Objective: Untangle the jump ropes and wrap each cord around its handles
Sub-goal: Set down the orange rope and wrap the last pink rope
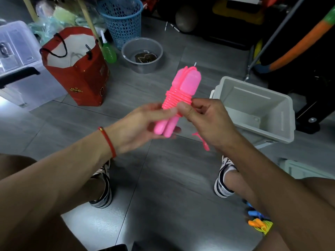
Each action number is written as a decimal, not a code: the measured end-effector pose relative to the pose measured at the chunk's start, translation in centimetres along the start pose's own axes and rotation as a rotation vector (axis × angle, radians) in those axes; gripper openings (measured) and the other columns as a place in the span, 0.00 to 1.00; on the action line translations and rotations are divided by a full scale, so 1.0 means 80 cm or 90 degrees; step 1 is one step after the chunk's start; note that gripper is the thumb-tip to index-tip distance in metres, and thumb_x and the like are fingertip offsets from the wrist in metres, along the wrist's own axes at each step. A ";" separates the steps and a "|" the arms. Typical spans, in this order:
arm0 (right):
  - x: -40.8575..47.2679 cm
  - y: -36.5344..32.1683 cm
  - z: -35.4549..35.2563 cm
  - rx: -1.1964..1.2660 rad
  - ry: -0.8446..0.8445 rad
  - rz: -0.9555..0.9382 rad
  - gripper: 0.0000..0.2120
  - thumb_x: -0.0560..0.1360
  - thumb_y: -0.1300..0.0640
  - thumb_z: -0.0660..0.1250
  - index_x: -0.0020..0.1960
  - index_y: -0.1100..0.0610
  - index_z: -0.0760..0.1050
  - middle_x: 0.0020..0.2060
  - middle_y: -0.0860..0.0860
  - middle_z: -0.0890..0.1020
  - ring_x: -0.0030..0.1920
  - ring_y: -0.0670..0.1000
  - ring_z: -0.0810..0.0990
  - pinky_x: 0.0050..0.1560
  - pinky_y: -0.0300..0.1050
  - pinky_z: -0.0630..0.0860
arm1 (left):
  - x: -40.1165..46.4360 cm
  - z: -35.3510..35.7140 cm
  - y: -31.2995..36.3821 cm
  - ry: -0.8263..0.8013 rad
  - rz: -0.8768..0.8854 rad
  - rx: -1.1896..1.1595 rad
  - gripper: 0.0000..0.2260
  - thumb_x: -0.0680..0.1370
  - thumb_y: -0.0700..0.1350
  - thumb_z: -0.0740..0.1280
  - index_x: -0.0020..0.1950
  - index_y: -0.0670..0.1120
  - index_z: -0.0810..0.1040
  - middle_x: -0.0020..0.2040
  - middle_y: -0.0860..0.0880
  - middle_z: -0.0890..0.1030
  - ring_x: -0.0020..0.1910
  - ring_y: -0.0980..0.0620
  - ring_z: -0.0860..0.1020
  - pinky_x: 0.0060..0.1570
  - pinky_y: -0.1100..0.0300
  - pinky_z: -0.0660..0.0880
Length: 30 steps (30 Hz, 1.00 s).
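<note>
1. Pink jump rope [178, 95]: its two handles lie side by side, held up above the grey floor [163, 178], with the cord coiled tightly round their middle.
2. The left hand [143, 122] grips the lower ends of the handles, thumb along the coils.
3. The right hand [204, 120] pinches the cord at the coils' right edge, fingers curled; a short loose end [201, 140] hangs below it.
4. A grey bin [257, 105] sits near on the right.
5. Blue and orange handles [257, 220] lie on the floor by the right leg.
</note>
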State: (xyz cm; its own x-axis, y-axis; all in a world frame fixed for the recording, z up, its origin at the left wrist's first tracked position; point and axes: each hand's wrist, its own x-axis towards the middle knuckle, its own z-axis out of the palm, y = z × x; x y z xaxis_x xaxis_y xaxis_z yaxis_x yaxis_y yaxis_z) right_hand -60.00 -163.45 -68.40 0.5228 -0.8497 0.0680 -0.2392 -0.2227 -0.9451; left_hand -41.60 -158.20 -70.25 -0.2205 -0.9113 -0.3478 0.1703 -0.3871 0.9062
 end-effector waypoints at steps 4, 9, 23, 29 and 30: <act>0.000 0.011 -0.007 0.116 -0.079 0.007 0.11 0.82 0.60 0.63 0.44 0.59 0.81 0.23 0.41 0.74 0.25 0.38 0.70 0.32 0.27 0.68 | -0.013 -0.002 0.001 -0.170 -0.087 -0.248 0.25 0.81 0.54 0.57 0.66 0.35 0.75 0.61 0.33 0.79 0.60 0.35 0.79 0.63 0.40 0.74; 0.002 0.030 -0.005 0.016 -0.039 0.014 0.13 0.78 0.46 0.67 0.36 0.48 0.80 0.24 0.45 0.66 0.27 0.45 0.62 0.31 0.39 0.62 | -0.015 -0.004 -0.003 -0.082 -0.049 -0.141 0.23 0.78 0.48 0.66 0.63 0.31 0.75 0.49 0.39 0.80 0.45 0.45 0.81 0.53 0.46 0.79; -0.010 0.023 0.018 -0.171 0.048 0.185 0.13 0.67 0.49 0.62 0.32 0.56 0.78 0.27 0.55 0.79 0.27 0.49 0.70 0.33 0.46 0.68 | 0.000 0.018 -0.027 0.242 0.136 0.413 0.06 0.76 0.51 0.74 0.50 0.52 0.82 0.34 0.51 0.85 0.34 0.58 0.83 0.42 0.55 0.80; -0.013 0.022 0.017 -0.078 0.018 0.165 0.21 0.73 0.36 0.66 0.38 0.53 0.84 0.29 0.50 0.83 0.33 0.46 0.76 0.42 0.53 0.77 | 0.000 0.033 -0.017 0.333 0.073 0.472 0.16 0.71 0.54 0.75 0.50 0.48 0.75 0.31 0.54 0.84 0.28 0.63 0.78 0.32 0.65 0.72; -0.011 0.024 0.016 -0.084 0.021 0.153 0.23 0.73 0.34 0.66 0.40 0.54 0.84 0.31 0.50 0.83 0.34 0.47 0.78 0.43 0.55 0.78 | 0.001 0.032 -0.015 0.320 0.058 0.446 0.17 0.70 0.54 0.76 0.50 0.48 0.73 0.32 0.53 0.84 0.27 0.62 0.77 0.31 0.63 0.72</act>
State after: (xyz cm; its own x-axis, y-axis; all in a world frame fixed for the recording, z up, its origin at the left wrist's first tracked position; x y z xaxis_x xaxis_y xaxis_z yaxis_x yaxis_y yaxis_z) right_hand -59.87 -162.49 -70.72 0.4115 -0.9005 -0.1407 -0.4591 -0.0714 -0.8855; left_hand -44.24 -157.41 -70.77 0.2439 -0.9524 -0.1828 -0.5002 -0.2850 0.8177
